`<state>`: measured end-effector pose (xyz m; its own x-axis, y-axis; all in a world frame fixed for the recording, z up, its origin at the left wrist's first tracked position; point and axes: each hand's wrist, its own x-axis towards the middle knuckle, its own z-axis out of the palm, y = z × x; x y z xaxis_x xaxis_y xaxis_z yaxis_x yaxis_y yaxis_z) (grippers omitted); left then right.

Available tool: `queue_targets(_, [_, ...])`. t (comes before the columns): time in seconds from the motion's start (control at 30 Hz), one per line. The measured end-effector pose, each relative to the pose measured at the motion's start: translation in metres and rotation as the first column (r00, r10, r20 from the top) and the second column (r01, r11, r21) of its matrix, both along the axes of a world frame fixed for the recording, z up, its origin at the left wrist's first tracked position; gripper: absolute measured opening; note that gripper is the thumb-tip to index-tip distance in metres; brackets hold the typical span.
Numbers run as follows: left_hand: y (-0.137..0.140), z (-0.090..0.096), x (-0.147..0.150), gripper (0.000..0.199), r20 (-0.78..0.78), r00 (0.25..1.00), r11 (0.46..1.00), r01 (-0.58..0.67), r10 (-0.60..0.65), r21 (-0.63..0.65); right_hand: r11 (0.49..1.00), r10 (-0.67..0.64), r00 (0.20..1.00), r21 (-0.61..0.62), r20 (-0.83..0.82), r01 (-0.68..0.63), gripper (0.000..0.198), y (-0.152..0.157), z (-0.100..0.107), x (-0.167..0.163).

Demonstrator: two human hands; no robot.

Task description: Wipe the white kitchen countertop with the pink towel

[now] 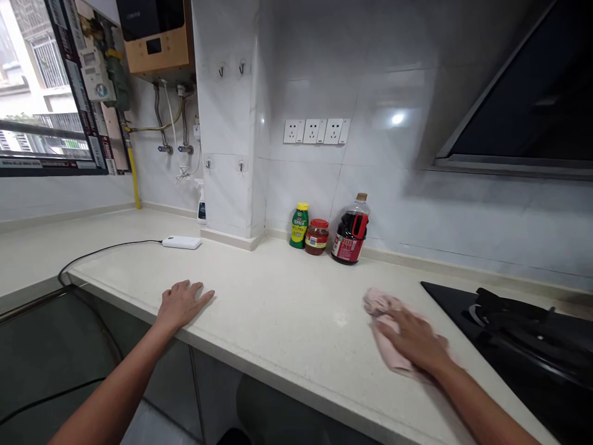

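Observation:
My left hand (182, 304) rests on the pale countertop (282, 309) near its front edge, fingers spread and holding nothing. On the right, my right hand (414, 340) presses a crumpled pink cloth (389, 355) onto the counter, just left of the black gas stove. The hand and cloth are slightly blurred, and part of the cloth is hidden under the palm and wrist.
Against the wall stand a green bottle with a yellow cap (299, 226), a red-lidded jar (317, 237) and a large dark sauce bottle (351, 232). A white power bank (181, 242) with a black cable lies left. The gas stove (514, 346) borders the right; a spray bottle (201, 204) stands behind.

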<state>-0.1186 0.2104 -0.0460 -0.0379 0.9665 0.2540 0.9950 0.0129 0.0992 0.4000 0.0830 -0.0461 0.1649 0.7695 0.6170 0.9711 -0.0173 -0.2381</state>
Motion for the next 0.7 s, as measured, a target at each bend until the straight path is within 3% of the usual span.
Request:
queue_targets(0.2, [0.003, -0.003, -0.005, 0.062, 0.042, 0.999, 1.000, 0.005, -0.005, 0.012, 0.942, 0.287, 0.958, -0.179, -0.002, -0.283, 0.041, 0.011, -0.009, -0.090])
queue_targets(0.33, [0.002, -0.004, -0.008, 0.060, 0.032, 0.999, 1.000, 0.014, -0.015, 0.016, 0.870, 0.433, 0.901, -0.249, -0.029, -0.426, 0.043, -0.017, -0.016, -0.107])
queue_targets(0.43, [0.004, -0.004, -0.010, 0.061, 0.029, 1.000, 1.000, 0.003, -0.003, 0.000, 0.818, 0.506, 0.859, -0.268, -0.084, -0.508, 0.037, -0.050, -0.027, -0.079])
queue_targets(0.5, [0.006, -0.004, -0.010, 0.063, 0.025, 1.000, 1.000, 0.000, 0.000, -0.009, 0.839, 0.464, 0.874, -0.245, -0.144, -0.486, 0.034, -0.075, -0.040, -0.041])
queue_targets(0.63, [0.010, -0.004, -0.011, 0.067, 0.017, 1.000, 1.000, 0.009, -0.009, -0.007, 0.965, 0.126, 0.967, -0.201, -0.220, -0.171, 0.043, -0.127, -0.069, 0.057])
queue_targets(0.7, [0.011, -0.003, -0.010, 0.069, 0.012, 1.000, 1.000, 0.004, -0.004, -0.009, 0.987, -0.033, 0.974, -0.159, -0.225, -0.003, 0.057, -0.150, -0.077, 0.106])
